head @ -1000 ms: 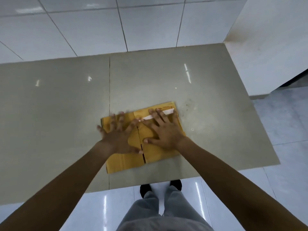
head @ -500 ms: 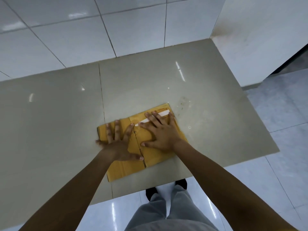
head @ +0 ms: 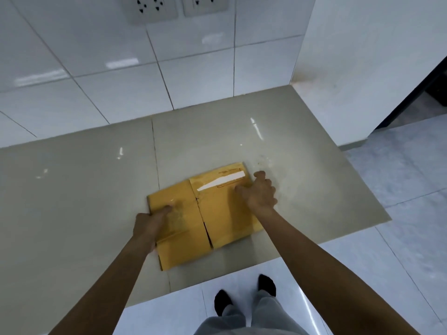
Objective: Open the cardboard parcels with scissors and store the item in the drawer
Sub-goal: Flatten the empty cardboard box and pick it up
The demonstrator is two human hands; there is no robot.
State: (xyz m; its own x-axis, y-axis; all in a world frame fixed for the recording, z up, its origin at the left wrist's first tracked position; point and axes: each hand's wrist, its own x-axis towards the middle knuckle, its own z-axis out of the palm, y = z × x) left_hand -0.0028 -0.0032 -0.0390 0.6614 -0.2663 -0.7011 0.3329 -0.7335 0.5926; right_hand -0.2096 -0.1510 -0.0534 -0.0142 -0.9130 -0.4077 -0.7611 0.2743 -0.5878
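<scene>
A flattened cardboard parcel, matte yellow-brown and roughly rectangular, lies on a smooth, glossy grey-beige countertop near its front edge. A ragged split runs down the middle between its two flaps, and a white strip of tape crosses the far right flap at a slant beside faint printed marks. The left hand grips the parcel's left edge, thumb laid flat on top and the fingers curled underneath, out of sight. The right hand grips the right edge near the far corner, thumb pressing on the card and fingers bent over the side. Both forearms reach forward, bare. Behind stand shiny white wall tiles and two sockets
</scene>
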